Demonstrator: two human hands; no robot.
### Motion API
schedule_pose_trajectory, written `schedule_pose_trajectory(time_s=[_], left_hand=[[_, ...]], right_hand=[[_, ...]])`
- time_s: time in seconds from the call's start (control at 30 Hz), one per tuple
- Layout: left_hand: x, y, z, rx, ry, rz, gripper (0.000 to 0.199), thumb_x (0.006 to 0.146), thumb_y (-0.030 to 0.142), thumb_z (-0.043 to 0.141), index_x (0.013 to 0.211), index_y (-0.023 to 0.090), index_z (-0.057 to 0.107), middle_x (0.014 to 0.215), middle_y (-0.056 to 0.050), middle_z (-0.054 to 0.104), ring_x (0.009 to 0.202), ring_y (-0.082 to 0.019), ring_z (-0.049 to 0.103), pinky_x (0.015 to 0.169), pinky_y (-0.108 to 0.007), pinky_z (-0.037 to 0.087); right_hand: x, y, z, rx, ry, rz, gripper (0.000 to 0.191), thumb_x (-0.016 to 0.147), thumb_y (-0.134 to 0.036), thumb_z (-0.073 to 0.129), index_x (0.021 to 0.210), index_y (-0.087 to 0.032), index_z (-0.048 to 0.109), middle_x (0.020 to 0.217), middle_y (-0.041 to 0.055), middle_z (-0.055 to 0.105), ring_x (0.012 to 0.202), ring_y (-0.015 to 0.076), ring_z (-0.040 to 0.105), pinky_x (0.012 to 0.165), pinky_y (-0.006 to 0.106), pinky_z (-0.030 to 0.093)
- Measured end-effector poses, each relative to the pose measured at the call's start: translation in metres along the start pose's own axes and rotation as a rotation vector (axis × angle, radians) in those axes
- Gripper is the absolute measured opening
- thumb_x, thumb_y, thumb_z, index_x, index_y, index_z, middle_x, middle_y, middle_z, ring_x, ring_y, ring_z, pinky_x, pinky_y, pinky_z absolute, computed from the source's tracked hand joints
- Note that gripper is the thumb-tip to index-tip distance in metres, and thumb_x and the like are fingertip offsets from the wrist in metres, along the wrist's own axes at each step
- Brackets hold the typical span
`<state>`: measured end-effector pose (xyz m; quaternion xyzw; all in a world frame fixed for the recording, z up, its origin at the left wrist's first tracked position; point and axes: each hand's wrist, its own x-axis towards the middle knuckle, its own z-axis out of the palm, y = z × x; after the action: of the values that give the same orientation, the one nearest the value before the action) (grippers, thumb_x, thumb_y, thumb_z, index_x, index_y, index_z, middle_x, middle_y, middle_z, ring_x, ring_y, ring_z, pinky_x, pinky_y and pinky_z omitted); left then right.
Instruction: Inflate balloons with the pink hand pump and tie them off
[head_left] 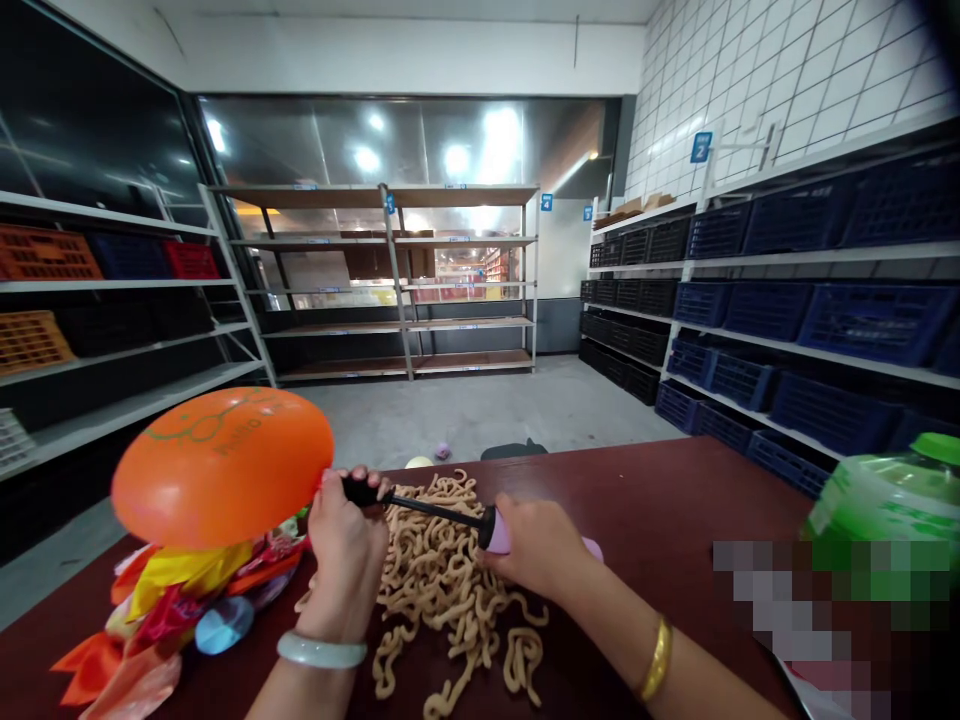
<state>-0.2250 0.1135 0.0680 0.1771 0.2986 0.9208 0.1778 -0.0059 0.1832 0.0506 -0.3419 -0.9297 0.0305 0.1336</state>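
An inflated orange balloon (225,468) with green print is on the left, its neck at my left hand (345,535). That hand is closed round the black end of a hand balloon pump (439,510), by the balloon's neck. My right hand (536,545) grips the pump's lilac part; a black rod runs between the two hands. Below the pump lies a pile of tan, curly, worm-like pieces (442,580) on the dark red table (645,490). Beside my left wrist are several limp, colourful balloons (180,580), partly under the inflated one.
A green-capped container (892,500) stands at the table's right edge, near a blurred-out patch. Shelves of blue crates (877,320) line the right wall; a metal rack (405,280) stands behind. Orange crates (45,252) sit on the left shelves. Small objects lie on the floor past the table.
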Motion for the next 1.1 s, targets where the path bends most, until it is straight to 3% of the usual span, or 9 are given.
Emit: schedule_pose_trajectory(time_s=[0.33,0.53,0.67,0.8,0.97,1.1], left_hand=[[-0.071,-0.055,0.021,-0.040,-0.041,-0.214,0.028,0.075,0.034,0.070,0.080,0.020,0.046,0.070,0.002,0.053,0.061,-0.013,0.053,0.056,-0.026,0.047],[-0.093,-0.059,0.030,-0.026,-0.048,-0.237,0.022,0.079,0.033,0.067,0.081,0.022,0.048,0.071,0.002,0.053,0.062,-0.013,0.052,0.060,-0.027,0.049],[-0.085,-0.048,0.031,-0.036,-0.088,-0.249,0.022,0.078,0.030,0.068,0.078,0.021,0.048,0.072,0.001,0.051,0.063,-0.014,0.052,0.060,-0.028,0.048],[-0.055,-0.030,0.024,-0.038,-0.089,-0.178,0.025,0.074,0.028,0.069,0.078,0.020,0.046,0.071,0.002,0.049,0.062,-0.014,0.051,0.052,-0.026,0.043],[-0.007,-0.005,0.006,-0.051,0.000,-0.093,0.020,0.076,0.023,0.064,0.079,0.020,0.044,0.067,0.003,0.048,0.057,-0.013,0.051,0.050,-0.025,0.041],[0.001,-0.003,-0.003,-0.082,0.074,-0.088,0.018,0.077,0.022,0.062,0.078,0.019,0.044,0.064,0.003,0.049,0.054,-0.012,0.050,0.048,-0.024,0.038]], right_hand=[[-0.003,-0.005,0.000,0.021,-0.005,0.027,0.038,0.076,-0.051,0.059,0.099,-0.021,0.055,0.089,0.0078,0.070,0.081,0.0261,0.068,0.065,0.032,0.043],[-0.005,-0.011,-0.006,0.068,0.014,0.022,0.033,0.073,-0.041,0.059,0.100,-0.021,0.054,0.090,0.0057,0.070,0.082,0.0252,0.068,0.065,0.031,0.043],[-0.005,-0.012,-0.005,0.096,0.046,0.009,0.034,0.078,-0.047,0.055,0.099,-0.021,0.054,0.092,0.0056,0.070,0.081,0.0250,0.068,0.066,0.031,0.043],[-0.001,-0.008,-0.002,0.081,0.029,0.035,0.041,0.077,-0.057,0.056,0.097,-0.021,0.056,0.089,0.0062,0.071,0.080,0.0263,0.068,0.065,0.031,0.043],[0.002,0.001,-0.001,0.042,0.001,0.011,0.042,0.074,-0.057,0.060,0.097,-0.021,0.057,0.090,0.0063,0.071,0.083,0.0274,0.068,0.065,0.031,0.042],[0.000,0.005,0.003,0.024,-0.032,-0.002,0.042,0.076,-0.056,0.060,0.098,-0.021,0.057,0.092,0.0082,0.071,0.085,0.0279,0.068,0.067,0.032,0.042]])
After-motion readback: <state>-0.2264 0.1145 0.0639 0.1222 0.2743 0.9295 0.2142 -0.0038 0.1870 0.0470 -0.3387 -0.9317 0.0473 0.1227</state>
